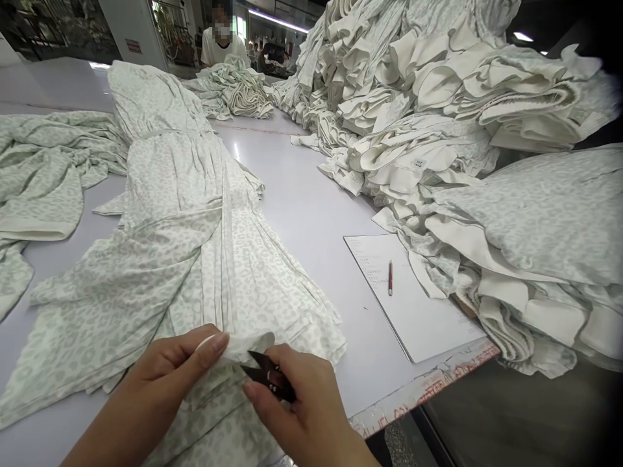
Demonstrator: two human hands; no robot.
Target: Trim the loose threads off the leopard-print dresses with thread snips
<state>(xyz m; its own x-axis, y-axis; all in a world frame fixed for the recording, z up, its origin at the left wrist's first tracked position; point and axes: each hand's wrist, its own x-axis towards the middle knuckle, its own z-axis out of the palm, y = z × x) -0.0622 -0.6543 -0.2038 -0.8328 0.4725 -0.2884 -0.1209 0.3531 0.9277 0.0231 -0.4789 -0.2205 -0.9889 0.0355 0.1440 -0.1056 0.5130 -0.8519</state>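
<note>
My left hand (182,370) pinches the pale edge of a garment (165,175) between thumb and fingers. This garment is white with a grey-green leopard print and lies in folds along the table. My right hand (304,395) is closed around small black thread snips (272,377). Their blades are parted and point left, close to the held strip of cloth (248,344). Whether the blades touch the fabric I cannot tell. The lower layers of cloth hang toward me beneath both hands.
A tall heap of matching garments (389,84) fills the right side. Papers (389,311) with a pen (390,277) lie near the table edge (428,383). More printed cloth (43,168) is at left, another pile (238,87) at the back. A masked person (221,45) stands beyond.
</note>
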